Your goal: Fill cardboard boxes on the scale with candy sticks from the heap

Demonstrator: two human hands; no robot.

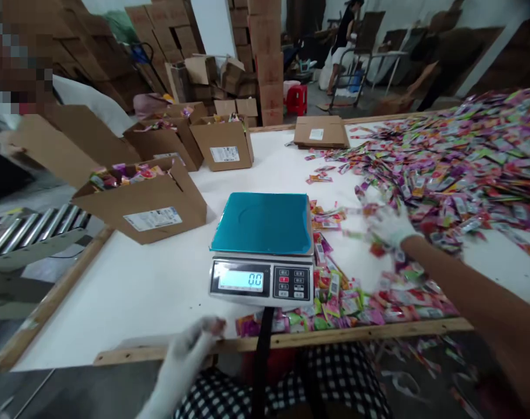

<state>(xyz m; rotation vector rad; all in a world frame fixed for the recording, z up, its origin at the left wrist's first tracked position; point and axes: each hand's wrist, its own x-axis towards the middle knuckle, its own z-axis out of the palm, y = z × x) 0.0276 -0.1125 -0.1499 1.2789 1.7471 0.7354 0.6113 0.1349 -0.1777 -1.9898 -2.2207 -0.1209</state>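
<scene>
My right hand (pixel 389 224), in a white glove, reaches over the edge of the packet pile. Its fingers are spread and a little blurred, touching or just above small colourful wrapped packets (pixel 439 186). My left hand (pixel 190 343), also in a white glove, is by the table's front edge, below the scale. Its fingers are curled together, and a small brownish bit shows at the tips; I cannot tell what it is. Between the hands stands a digital scale (pixel 265 224) with a bare blue-green plate and a display reading 00.
An open carton (pixel 160 203) filled with packets stands left of the scale, with more filled cartons (pixel 223 145) behind. Flattened cardboard (pixel 320 131) lies at the back. Loose packets (pixel 334 291) line the scale's right side. A roller conveyor (pixel 33 230) is at left. People are nearby.
</scene>
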